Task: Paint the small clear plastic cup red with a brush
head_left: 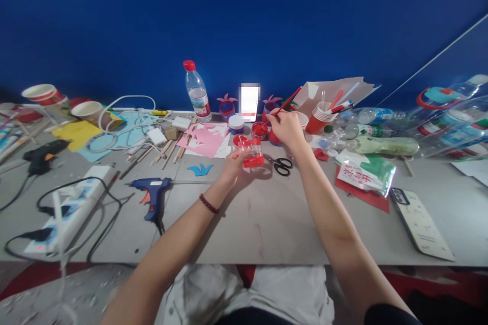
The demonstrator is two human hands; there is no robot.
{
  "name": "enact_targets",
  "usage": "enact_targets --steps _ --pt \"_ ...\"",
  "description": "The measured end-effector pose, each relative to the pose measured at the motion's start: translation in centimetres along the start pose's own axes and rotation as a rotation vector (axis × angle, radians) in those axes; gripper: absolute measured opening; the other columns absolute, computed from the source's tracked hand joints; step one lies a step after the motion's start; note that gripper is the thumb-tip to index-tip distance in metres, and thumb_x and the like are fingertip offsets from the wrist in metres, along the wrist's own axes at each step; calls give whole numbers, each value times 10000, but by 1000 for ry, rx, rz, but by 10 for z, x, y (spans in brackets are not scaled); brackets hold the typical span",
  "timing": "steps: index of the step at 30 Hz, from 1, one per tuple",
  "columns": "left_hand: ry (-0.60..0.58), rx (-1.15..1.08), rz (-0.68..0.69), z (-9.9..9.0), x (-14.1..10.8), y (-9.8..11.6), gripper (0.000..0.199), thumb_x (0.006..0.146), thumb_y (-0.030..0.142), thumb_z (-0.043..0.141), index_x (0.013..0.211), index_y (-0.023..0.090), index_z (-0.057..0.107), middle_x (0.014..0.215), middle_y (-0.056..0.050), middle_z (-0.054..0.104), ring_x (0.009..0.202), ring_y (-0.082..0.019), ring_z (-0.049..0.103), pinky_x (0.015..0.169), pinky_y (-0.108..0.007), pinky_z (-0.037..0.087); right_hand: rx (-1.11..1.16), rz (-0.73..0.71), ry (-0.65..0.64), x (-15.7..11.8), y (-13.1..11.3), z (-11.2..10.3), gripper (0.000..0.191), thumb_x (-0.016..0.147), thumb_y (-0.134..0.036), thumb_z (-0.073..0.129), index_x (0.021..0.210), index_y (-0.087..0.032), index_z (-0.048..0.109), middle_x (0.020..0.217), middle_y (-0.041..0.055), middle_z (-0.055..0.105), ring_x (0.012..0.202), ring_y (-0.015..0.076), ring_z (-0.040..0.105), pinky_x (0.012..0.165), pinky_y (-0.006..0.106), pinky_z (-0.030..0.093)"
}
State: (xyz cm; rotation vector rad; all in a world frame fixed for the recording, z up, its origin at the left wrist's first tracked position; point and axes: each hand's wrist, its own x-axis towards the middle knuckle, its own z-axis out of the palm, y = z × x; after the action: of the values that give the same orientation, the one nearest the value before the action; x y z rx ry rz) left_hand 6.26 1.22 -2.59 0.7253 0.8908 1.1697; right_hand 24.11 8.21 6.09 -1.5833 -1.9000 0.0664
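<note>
Left hand (231, 167) is pinching red-smeared plastic (254, 159) nearside of the paint pot (260, 129); right hand (287, 128) is gripping a brush (290, 99) above that pot.

The held piece (253, 156) looks like clear, glossy plastic coated in wet-looking red, and the paint (260, 129) shines too. The bottle (200, 101) is clear, glossy plastic; the glue gun (155, 194), smooth blue plastic. The pink sheet (209, 141) is matt paper, the packet (368, 172) shiny film, the trousers (206, 292) wrinkled cloth, the tabletop (229, 238) smooth and matt.
</note>
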Motion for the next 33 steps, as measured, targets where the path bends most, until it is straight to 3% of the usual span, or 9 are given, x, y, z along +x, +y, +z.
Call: enact_targets --steps 10,15,21,28,33 --pt "46 136 63 4 -6 5 384 687 535 837 846 191 771 829 -93 762 866 -281 717 876 -439 530 103 40 104 1 0 -8 251 950 -311 533 912 -201 756 940 88 787 867 262 715 822 360 514" --pt "51 154 81 4 -6 5 359 690 544 836 814 214 767 786 -76 751 878 -276 698 901 -444 516 59 13 70 1 6 0 257 957 -289 527 942 -187 762 1057 107 784 962 293 719 859 375 511" --pt "69 138 82 3 -4 2 376 688 528 843 830 189 762 770 -75 736 861 -266 698 861 -425 528 54 4 16 2 4 4 232 945 -238 537 909 -178 758 1015 104 789 950 298 729 847 371 521" --pt "34 109 51 4 -3 1 364 706 536 831 816 196 763 817 -100 752 839 -271 702 822 -431 529 137 20 88 3 2 -3 219 928 -246 566 827 -182 749 909 85 791 852 252 735 814 339 535" --pt "56 115 63 3 -3 1 365 690 524 845 801 188 754 778 -95 740 852 -279 702 825 -428 525 94 19 117 4 8 -2 226 943 -269 558 882 -190 761 1002 90 793 938 275 737 869 363 533"
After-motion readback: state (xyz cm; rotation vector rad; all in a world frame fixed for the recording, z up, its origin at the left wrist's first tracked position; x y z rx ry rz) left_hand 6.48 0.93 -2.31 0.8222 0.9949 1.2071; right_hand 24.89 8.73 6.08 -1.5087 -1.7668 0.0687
